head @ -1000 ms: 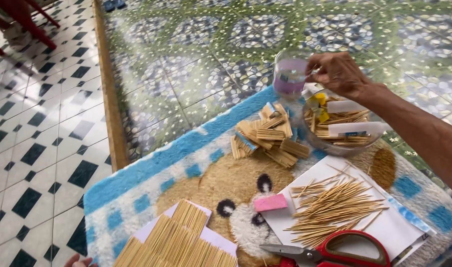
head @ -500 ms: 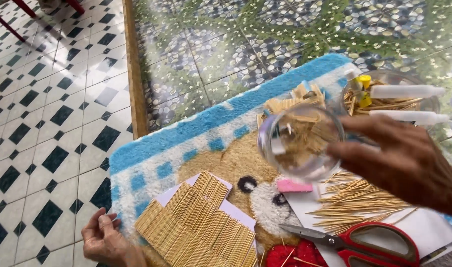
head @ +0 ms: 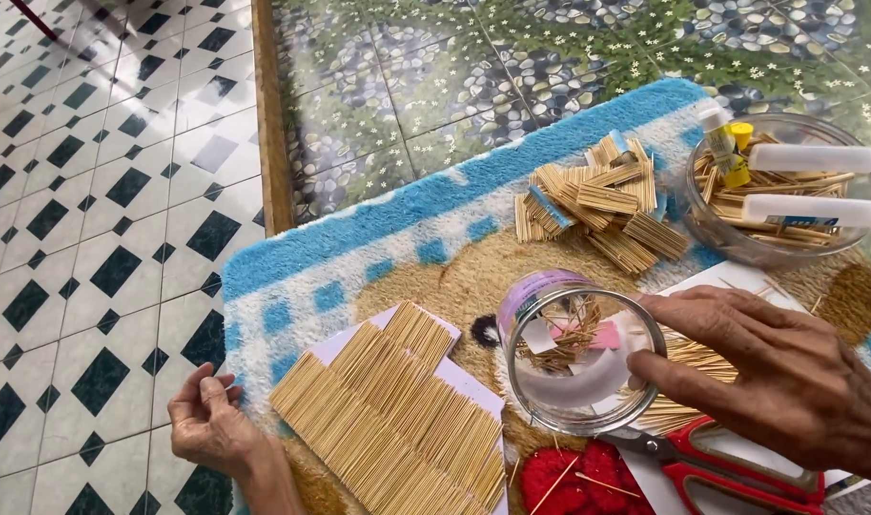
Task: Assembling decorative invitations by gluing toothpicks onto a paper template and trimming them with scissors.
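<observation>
My right hand (head: 774,372) grips a clear plastic jar (head: 573,358) with a few thin sticks inside, tilted with its mouth toward me, above the rug. My left hand (head: 209,422) rests at the rug's near left corner, fingers loosely curled, holding nothing, just left of a flat panel of glued sticks (head: 397,424) lying on white card. Loose sticks (head: 688,367) lie on white paper under my right hand, partly hidden.
A blue and tan fluffy rug (head: 378,238) covers the floor. Small stick bundles (head: 597,205) are piled at the back. A clear bowl (head: 712,224) holds sticks and glue tubes (head: 817,157). Red-handled scissors (head: 731,463) lie near the front right. Checked tiles lie left.
My right hand has brought the jar from beside the bowl toward me and down over the rug. My left hand has come into view at the rug's near corner.
</observation>
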